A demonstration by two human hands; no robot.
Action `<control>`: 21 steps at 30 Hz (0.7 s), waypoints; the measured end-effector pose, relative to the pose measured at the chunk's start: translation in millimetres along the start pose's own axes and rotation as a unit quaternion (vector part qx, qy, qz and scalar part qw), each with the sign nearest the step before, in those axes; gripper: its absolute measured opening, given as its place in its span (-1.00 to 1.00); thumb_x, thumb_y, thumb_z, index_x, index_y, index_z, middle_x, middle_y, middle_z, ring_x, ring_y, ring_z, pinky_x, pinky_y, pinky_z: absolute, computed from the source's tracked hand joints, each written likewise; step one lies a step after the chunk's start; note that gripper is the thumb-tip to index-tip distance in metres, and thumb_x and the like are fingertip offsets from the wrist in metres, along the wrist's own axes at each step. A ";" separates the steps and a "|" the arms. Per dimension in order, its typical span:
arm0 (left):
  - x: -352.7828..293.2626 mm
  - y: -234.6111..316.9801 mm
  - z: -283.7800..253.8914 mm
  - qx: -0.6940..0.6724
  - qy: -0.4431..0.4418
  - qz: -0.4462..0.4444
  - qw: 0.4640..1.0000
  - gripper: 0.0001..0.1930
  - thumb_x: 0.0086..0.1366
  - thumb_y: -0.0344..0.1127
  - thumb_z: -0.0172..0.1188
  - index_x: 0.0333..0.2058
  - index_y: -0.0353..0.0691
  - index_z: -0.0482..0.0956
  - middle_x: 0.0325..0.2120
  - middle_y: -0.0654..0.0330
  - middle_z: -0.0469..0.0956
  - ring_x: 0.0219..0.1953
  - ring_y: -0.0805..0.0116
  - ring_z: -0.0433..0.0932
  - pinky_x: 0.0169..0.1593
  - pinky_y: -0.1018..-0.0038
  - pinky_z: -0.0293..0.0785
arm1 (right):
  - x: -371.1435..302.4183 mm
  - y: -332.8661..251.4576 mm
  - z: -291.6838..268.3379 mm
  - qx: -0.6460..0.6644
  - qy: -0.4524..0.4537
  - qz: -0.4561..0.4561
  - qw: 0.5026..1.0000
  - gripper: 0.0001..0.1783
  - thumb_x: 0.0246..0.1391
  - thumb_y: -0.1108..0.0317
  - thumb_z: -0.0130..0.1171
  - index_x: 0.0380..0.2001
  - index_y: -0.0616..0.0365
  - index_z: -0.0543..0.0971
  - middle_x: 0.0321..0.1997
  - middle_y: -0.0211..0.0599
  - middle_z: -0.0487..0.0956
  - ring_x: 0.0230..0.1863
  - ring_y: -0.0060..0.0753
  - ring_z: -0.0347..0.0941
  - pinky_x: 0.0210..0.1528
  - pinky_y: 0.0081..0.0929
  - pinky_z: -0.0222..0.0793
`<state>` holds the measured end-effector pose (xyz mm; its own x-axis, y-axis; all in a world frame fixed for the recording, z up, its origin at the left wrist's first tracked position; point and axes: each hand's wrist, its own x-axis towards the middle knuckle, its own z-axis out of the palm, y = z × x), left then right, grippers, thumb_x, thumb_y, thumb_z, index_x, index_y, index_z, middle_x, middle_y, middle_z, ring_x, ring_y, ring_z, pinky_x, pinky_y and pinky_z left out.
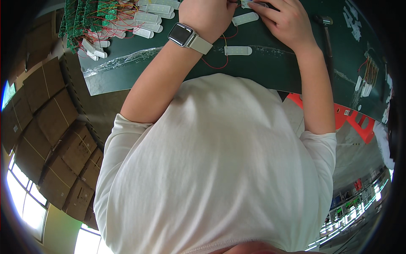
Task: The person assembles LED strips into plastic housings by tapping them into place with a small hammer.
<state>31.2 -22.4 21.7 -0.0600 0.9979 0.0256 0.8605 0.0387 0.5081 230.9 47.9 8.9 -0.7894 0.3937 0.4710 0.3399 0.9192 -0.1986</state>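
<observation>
At the top edge, my left hand (pixel 206 16) has its thumb bent in against a finger. Most of its fingers lie outside the picture, so what they pinch is hidden. Across from it, my right hand (pixel 289 26) has thumb and fingers closed on a small white piece (pixel 246 4), only partly visible. Just below the fingers lies a white rounded strip (pixel 245 19) with thin wires. Nearer to me on the dark green table (pixel 148 72) is another white strip (pixel 238 51), its red and yellow wires curving up towards my left hand.
Green circuit boards (pixel 86 19) with tangled red wires and many white strips (pixel 146 17) are heaped at the far left. A hammer-like tool (pixel 325 31) lies right of my right hand. More wired pieces (pixel 367 82) sit at the right edge. Cardboard boxes (pixel 55 122) are stacked at left.
</observation>
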 end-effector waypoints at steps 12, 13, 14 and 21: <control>2.7 -17.5 11.5 -0.059 0.092 0.131 0.985 -0.82 0.16 -0.41 0.32 -0.26 -0.32 0.74 -0.19 0.04 0.70 -0.08 0.02 0.63 0.09 0.25 0.55 | 0.9 12.1 12.0 0.076 0.006 -0.006 0.997 -0.74 -0.12 0.52 0.33 -0.27 0.10 0.76 -0.21 -0.34 0.65 -0.12 -0.18 0.55 -0.05 -0.24 0.47; 4.0 -18.8 11.7 -0.059 0.092 0.132 0.985 -0.82 0.16 -0.41 0.32 -0.26 -0.32 0.74 -0.19 0.04 0.70 -0.08 0.02 0.63 0.09 0.25 0.55 | 0.2 11.3 13.3 0.079 0.015 0.002 0.997 -0.76 -0.10 0.52 0.33 -0.28 0.12 0.76 -0.21 -0.33 0.65 -0.13 -0.18 0.55 -0.06 -0.24 0.47; 4.8 -20.4 11.2 -0.072 0.079 0.132 0.985 -0.82 0.16 -0.41 0.32 -0.26 -0.32 0.74 -0.19 0.04 0.71 -0.06 0.03 0.63 0.10 0.25 0.54 | 0.0 10.5 14.1 0.084 0.024 0.010 0.996 -0.78 -0.08 0.51 0.34 -0.28 0.13 0.76 -0.21 -0.32 0.65 -0.15 -0.17 0.55 -0.06 -0.24 0.47; 11.3 -26.9 9.2 -0.073 0.062 0.160 0.982 -0.81 0.15 -0.43 0.35 -0.24 -0.31 0.76 -0.18 0.07 0.72 -0.03 0.06 0.60 0.13 0.26 0.52 | -1.8 11.5 19.2 0.081 0.046 0.003 0.996 -0.81 -0.04 0.50 0.35 -0.29 0.13 0.76 -0.21 -0.31 0.65 -0.16 -0.17 0.55 -0.06 -0.25 0.46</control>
<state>12.1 -11.7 0.4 0.1336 0.9433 0.3039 0.7641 -0.2933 0.5745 226.5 57.8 -10.7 -0.7351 0.4033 0.5449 0.2517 0.9087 -0.3331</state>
